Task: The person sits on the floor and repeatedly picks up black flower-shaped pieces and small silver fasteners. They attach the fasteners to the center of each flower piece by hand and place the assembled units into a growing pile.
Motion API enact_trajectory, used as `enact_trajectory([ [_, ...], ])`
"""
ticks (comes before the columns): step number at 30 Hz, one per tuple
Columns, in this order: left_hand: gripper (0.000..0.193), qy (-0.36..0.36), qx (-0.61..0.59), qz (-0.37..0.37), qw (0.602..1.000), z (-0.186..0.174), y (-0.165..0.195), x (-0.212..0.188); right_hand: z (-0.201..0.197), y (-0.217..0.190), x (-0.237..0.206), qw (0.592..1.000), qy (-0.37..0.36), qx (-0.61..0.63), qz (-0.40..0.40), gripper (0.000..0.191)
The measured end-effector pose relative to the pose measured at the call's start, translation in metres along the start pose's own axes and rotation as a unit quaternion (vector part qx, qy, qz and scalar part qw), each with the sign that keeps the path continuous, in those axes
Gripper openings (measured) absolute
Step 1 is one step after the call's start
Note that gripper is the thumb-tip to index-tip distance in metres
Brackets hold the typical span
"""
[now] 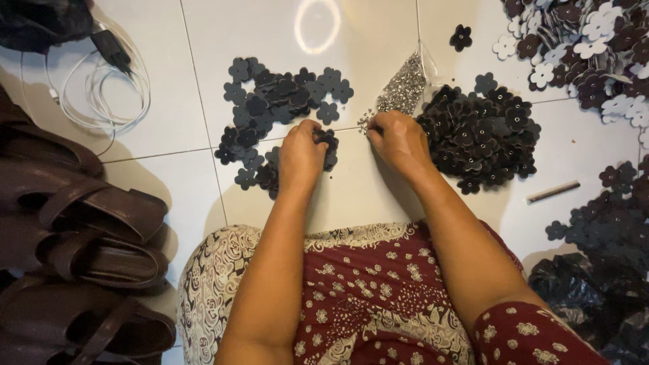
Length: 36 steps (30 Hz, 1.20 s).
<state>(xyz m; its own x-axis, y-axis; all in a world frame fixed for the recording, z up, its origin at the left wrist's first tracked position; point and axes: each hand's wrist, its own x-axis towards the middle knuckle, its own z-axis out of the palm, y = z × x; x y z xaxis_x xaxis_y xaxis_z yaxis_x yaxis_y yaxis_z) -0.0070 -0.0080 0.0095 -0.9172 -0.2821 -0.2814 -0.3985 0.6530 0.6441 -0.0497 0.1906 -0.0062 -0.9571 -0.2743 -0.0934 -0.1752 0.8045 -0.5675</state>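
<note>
Bare forearms; dark red dress (378, 297) w/ cream floral and paisley print.

Dark flower cutout (327, 140) against silver rivets (366, 123)

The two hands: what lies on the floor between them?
In the head view, only bare white tile lies between the left hand and the right hand.

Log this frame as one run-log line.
left hand: holds dark flower cutouts | right hand: pinching at small metal studs | bag of studs behind | surface: white tile floor
</note>
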Motion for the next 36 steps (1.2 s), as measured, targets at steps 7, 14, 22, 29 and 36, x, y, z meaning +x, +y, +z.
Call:
enact_trajectory([
  [7,0.024,0.015,0.025,-0.038,0.999,-0.009,0.002,0.002,0.000,0.003,-0.001,1.000,0.007,0.003,-0.009,0.010],
  [14,0.018,0.061,-0.048,-0.021,0.997,-0.006,-0.001,0.006,-0.004,0.000,0.000,1.000,-0.022,0.001,0.011,0.012],
  [22,0.024,0.003,-0.186,-0.051,0.981,0.011,-0.004,0.009,-0.002,-0.001,-0.001,1.000,-0.004,0.001,-0.020,0.009],
  [29,0.036,0.008,-0.175,-0.053,0.983,0.020,-0.015,0.009,0.000,0.001,-0.001,0.999,0.007,0.003,-0.037,0.009],
  [36,0.052,0.114,-0.046,0.016,0.992,0.017,-0.018,0.009,0.000,0.000,0.001,0.999,0.004,0.003,-0.046,0.010],
])
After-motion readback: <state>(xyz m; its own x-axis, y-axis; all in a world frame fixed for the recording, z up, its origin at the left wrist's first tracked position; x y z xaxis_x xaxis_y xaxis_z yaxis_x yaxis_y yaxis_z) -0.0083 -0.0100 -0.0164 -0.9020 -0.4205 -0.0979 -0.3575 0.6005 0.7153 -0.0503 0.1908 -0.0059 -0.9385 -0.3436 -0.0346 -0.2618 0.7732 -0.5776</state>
